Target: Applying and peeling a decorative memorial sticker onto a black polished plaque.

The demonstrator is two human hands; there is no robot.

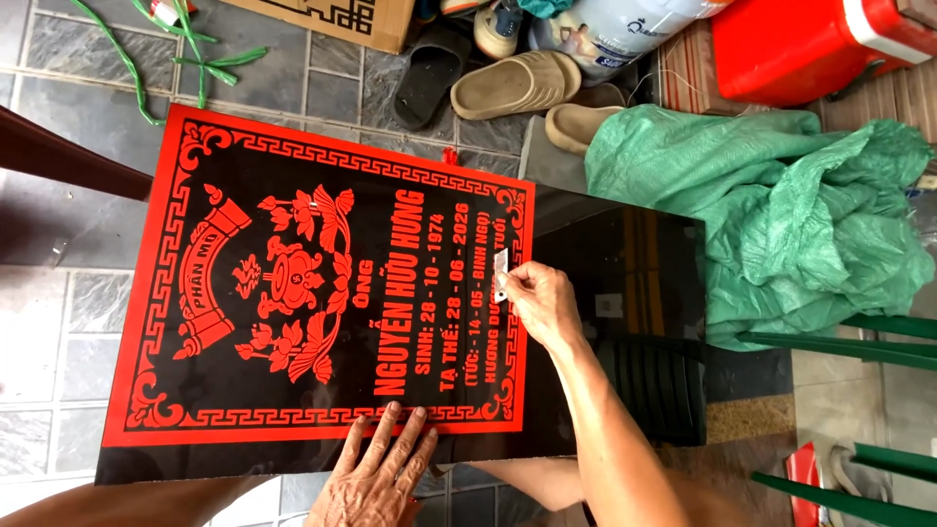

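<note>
A large glossy black slab (615, 322) lies flat in front of me, most of it covered by a red stencil sheet (156, 322) with an ornamental border, a flower and urn design and lines of lettering. My left hand (376, 478) lies flat with fingers spread on the near edge of the sheet. My right hand (542, 303) pinches a small silver razor blade (502, 273) against the lettering near the sheet's right border.
Crumpled green sacking (781, 215) lies right of the slab. Beige slippers (517, 86), a black sandal (429, 73), a cardboard box (342, 18) and a red cooler (810, 44) sit beyond it. Green straps (185, 59) trail on the grey tiles; green chair legs (859, 342) stand at right.
</note>
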